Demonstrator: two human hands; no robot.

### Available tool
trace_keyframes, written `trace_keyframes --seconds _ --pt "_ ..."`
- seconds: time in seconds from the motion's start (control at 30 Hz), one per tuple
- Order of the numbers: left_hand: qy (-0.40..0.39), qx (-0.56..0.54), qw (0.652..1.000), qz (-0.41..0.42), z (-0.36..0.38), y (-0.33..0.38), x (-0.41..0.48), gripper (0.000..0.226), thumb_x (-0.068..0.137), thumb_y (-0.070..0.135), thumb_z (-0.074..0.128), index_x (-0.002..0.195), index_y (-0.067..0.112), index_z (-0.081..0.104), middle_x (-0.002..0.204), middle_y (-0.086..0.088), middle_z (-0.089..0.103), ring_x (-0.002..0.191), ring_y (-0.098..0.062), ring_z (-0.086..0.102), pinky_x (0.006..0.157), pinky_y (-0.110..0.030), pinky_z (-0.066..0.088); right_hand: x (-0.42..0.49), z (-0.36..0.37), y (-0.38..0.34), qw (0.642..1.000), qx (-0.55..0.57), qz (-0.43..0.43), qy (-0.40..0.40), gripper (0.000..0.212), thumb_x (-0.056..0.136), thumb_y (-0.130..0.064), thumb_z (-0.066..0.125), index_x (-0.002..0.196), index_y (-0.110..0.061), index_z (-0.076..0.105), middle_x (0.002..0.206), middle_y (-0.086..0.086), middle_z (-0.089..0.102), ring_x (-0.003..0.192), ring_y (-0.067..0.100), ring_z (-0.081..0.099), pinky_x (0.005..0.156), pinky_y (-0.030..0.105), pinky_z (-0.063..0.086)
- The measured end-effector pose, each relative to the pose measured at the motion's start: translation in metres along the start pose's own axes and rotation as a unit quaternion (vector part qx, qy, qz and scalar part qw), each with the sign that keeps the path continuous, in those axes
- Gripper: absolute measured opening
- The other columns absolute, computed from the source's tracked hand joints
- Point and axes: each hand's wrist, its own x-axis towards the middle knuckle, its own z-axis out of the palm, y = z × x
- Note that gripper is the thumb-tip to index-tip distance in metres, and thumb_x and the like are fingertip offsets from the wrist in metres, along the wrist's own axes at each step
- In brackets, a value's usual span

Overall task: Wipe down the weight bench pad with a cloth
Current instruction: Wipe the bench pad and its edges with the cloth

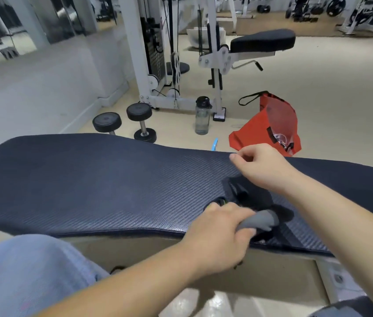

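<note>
Meanwhile, a grey cloth (257,221) is gripped in the left hand (221,236) on the bench pad (112,179). Just beyond it, the right hand (262,167) is loosely curled, holding nothing discernible. Firm, overlapping strokes are advised.

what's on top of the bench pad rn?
On the bench pad: a dark cloth, the left hand gripping a grey part of it, and the right hand over it. What lies beneath cloth and hands is hidden.
</note>
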Motion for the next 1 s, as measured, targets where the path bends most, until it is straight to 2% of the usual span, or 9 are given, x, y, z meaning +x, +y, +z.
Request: trace_keyframes --seconds 0.13,0.2,0.27,0.37,0.5,0.57,0.67,0.77,1.0 --pt "0.019 -0.218 0.973 -0.076 -0.061 -0.023 0.001 0.019 0.099 0.033 0.053 0.113 0.032 0.066 0.102 0.008 0.074 0.1 -0.015 0.068 0.097 -0.037 0.052 0.001 0.001 -0.011 0.975 0.204 0.062 -0.059 0.059 0.097 -0.058 0.057 0.087 -0.004 0.079 0.089 0.013 0.079 0.081 0.024 0.067 0.088 0.045 0.055" --pt "0.013 -0.35 0.929 -0.123 -0.086 -0.035 -0.001 0.022 0.102 0.033 0.052 0.116 0.03 0.068 0.111 0.0 0.077 0.109 -0.023 0.071 0.1 -0.044 0.053 0.004 0.001 -0.016 0.938 0.309 0.095 -0.125 0.058 0.097 -0.06 0.057 0.079 -0.007 0.074 0.076 0.009 0.068 0.069 0.025 0.056 0.073 0.037 0.05" --pt "-0.012 -0.431 0.882 -0.191 -0.108 -0.052 -0.003 0.024 0.105 0.032 0.05 0.119 0.029 0.069 0.113 -0.002 0.077 0.101 -0.026 0.073 0.085 -0.042 0.057 0.007 0.009 -0.021 0.908 0.382 0.082 -0.151 0.038 0.099 -0.048 0.062 0.086 -0.013 0.063 0.074 0.007 0.05 0.062 0.019 0.042 0.061 0.032 0.036" --pt "0.019 -0.272 0.919 -0.285 -0.13 -0.091 0.0 0.021 0.1 0.033 0.055 0.106 0.023 0.073 0.098 -0.006 0.076 0.082 -0.026 0.071 0.064 -0.029 0.052 0.016 0.03 -0.023 0.94 0.31 0.084 -0.115 0.033 0.097 -0.035 0.069 0.12 -0.013 0.062 0.09 0.011 0.068 0.068 0.016 0.061 0.061 0.032 0.048" --pt "0.059 0.169 0.945 -0.272 -0.133 -0.127 0.0 0.04 0.092 0.044 0.056 0.126 0.025 0.061 0.129 -0.003 0.06 0.123 -0.031 0.054 0.097 -0.042 0.051 0.03 0.056 -0.024 0.992 0.108 0.025 -0.063 0.035 0.096 -0.034 0.068 0.128 -0.02 0.065 0.103 0.005 0.073 0.093 0.018 0.069 0.089 0.037 0.055" --pt "0.068 0.184 0.965 -0.173 -0.124 -0.117 -0.007 0.053 0.093 0.053 0.05 0.142 0.03 0.048 0.146 0.001 0.044 0.135 -0.03 0.04 0.108 -0.047 0.042 0.036 0.06 -0.028 0.998 0.047 0.003 -0.04 0.032 0.097 -0.034 0.064 0.126 -0.02 0.067 0.109 -0.002 0.072 0.1 0.016 0.067 0.091 0.028 0.048" --pt "-0.074 0.257 0.962 -0.054 -0.1 -0.101 -0.011 0.067 0.096 0.066 0.033 0.156 0.037 0.024 0.166 -0.002 0.021 0.152 -0.029 0.017 0.123 -0.045 0.019 0.048 0.068 -0.029 1.0 0.009 -0.004 -0.017 0.028 0.099 -0.031 0.059 0.122 -0.02 0.069 0.109 -0.004 0.073 0.104 0.017 0.067 0.09 0.028 0.048" --pt "-0.168 0.307 0.934 -0.073 -0.093 -0.113 0.001 0.07 0.099 0.064 0.019 0.159 0.038 -0.009 0.17 0.0 -0.013 0.156 -0.03 -0.013 0.126 -0.049 0.0 0.058 0.077 -0.028 0.999 -0.031 -0.005 -0.015 0.028 0.098 -0.033 0.056 0.12 -0.022 0.069 0.119 0.0 0.072 0.112 0.021 0.066 0.098 0.04 0.053" --pt "-0.078 0.255 0.933 -0.241 -0.106 -0.153 0.099 0.065 0.097 0.065 0.014 0.157 0.046 -0.005 0.17 0.006 -0.012 0.156 -0.032 -0.011 0.117 -0.071 0.0 0.068 0.074 -0.01 0.995 -0.095 0.036 -0.022 0.027 0.1 -0.032 0.048 0.115 -0.021 0.068 0.122 0.003 0.066 0.115 0.028 0.061 0.094 0.048 0.053"
